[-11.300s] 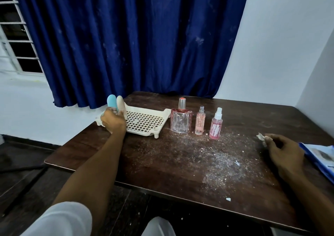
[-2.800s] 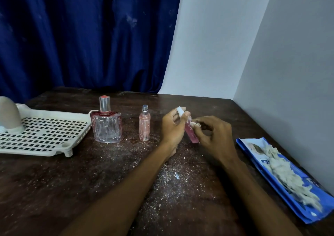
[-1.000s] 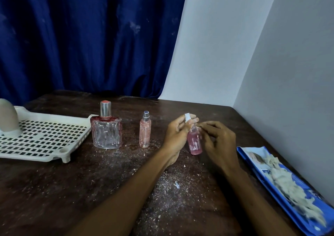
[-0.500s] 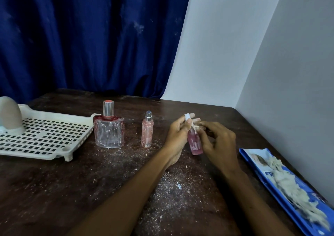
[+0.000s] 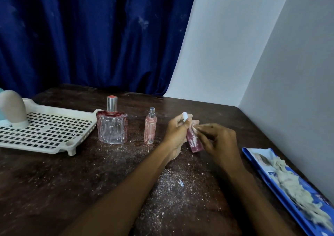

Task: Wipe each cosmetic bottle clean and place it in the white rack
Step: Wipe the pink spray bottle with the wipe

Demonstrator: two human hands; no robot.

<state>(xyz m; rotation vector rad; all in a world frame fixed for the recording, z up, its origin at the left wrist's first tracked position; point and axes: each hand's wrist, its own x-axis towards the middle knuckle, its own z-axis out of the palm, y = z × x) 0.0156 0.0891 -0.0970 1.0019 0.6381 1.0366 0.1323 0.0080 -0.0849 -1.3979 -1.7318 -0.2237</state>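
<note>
Left hand point(image 5: 176, 132) grips pink bottle point(image 5: 194, 142); right hand point(image 5: 219, 142) touches it, perhaps pinching tissue point(image 5: 196, 127).

From left hand point(image 5: 176, 134), gripping pink bottle point(image 5: 194, 142), toward white rack point(image 5: 54, 132): slim spray bottle point(image 5: 150, 129) and square glass bottle point(image 5: 112, 127) stand upright in line, narrow gap between; the square one sits just beside the rack's right corner. Crumb-strewn bench point(image 5: 54, 181) in front of both runs open to the rack's front edge. Rack grid free right of beige bottle point(image 5: 13, 109). Far right: blue packet point(image 5: 271, 173) along bench edge, wall point(image 5: 298, 73) close.
</note>
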